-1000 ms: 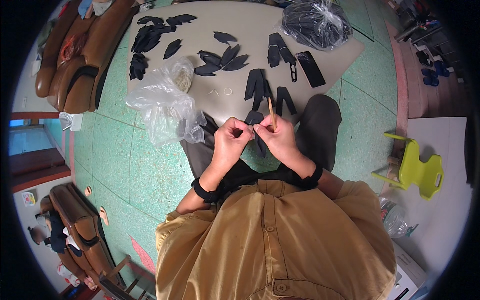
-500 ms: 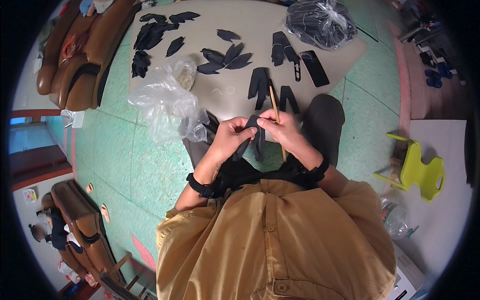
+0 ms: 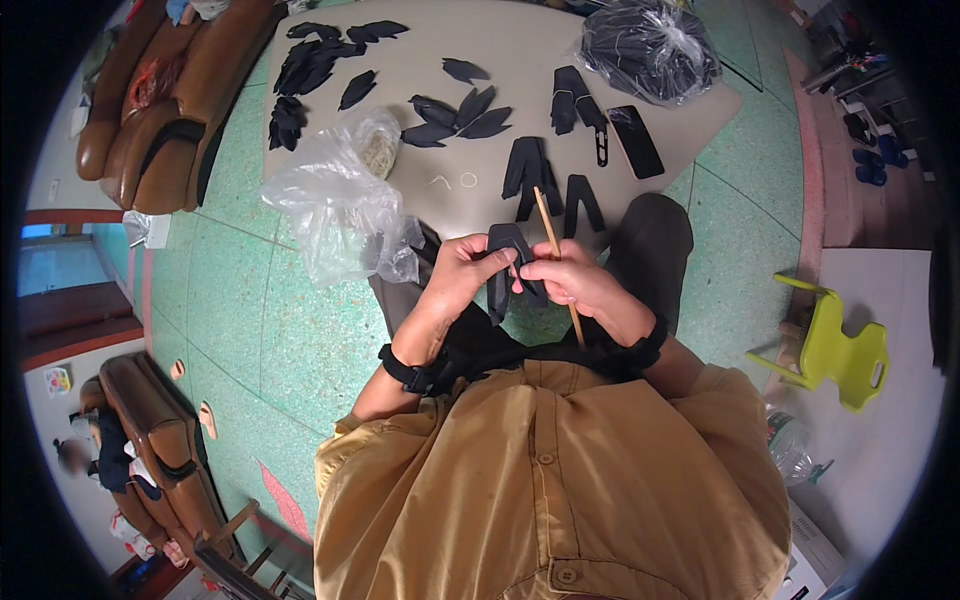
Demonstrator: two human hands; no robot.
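Note:
My left hand (image 3: 460, 278) pinches a black folded strip (image 3: 508, 238), bent into an upside-down V, over my lap. The fingers of my right hand (image 3: 580, 282) are closed at the strip's right leg, and a thin wooden stick (image 3: 545, 212) runs through that hand. Whether the strip is cloth or foam I cannot tell. Just beyond my hands, similar black V-shaped strips (image 3: 526, 172) lie on the table's near edge, with another V-shaped strip (image 3: 581, 202) to their right. Two pale elastic bands (image 3: 469, 180) rest to the left.
On the beige table (image 3: 350, 210), a clear bag (image 3: 335, 225) with pale bands sits left. Black bundles (image 3: 305, 65) lie far left, more bundles (image 3: 460, 118) centrally. A phone (image 3: 635, 142), black snips (image 3: 602, 145) and a full plastic bag (image 3: 645, 50) are right. A green chair (image 3: 840, 345) stands right.
The strip between my hands has turned, so its folded top and both legs face upward more plainly. My right hand has shifted slightly lower and right, with the stick still in it.

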